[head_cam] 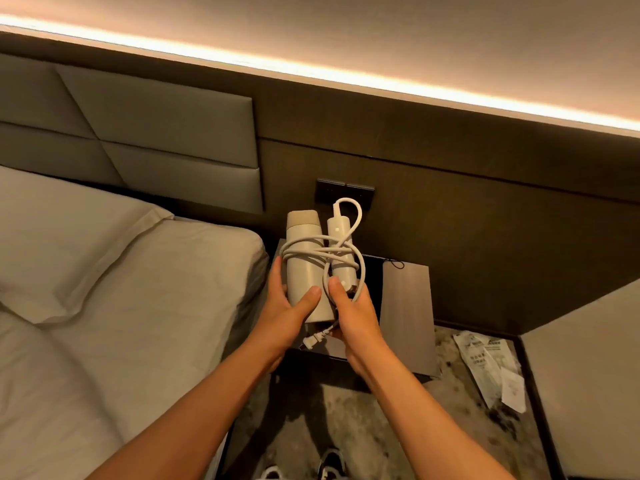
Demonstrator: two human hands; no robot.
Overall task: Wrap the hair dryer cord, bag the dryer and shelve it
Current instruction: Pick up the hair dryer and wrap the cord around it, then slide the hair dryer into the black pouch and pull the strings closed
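The folded hair dryer (304,268) is held in the air above the bedside surface (407,306), its long axis pointing away from the body toward the wall. The barrel is gripped from the left by the left hand (289,303); the handle side and a strand of the cord (325,254) are pinched by the right hand (349,306). Several cord turns are seen crossing both parts, and the plug (313,341) hangs loose below, between the wrists, nearer the right hand, by which it would probably be tucked in. No bag can be made out.

Bed (104,271), padded headboard (156,133), glowing light strip (311,69)
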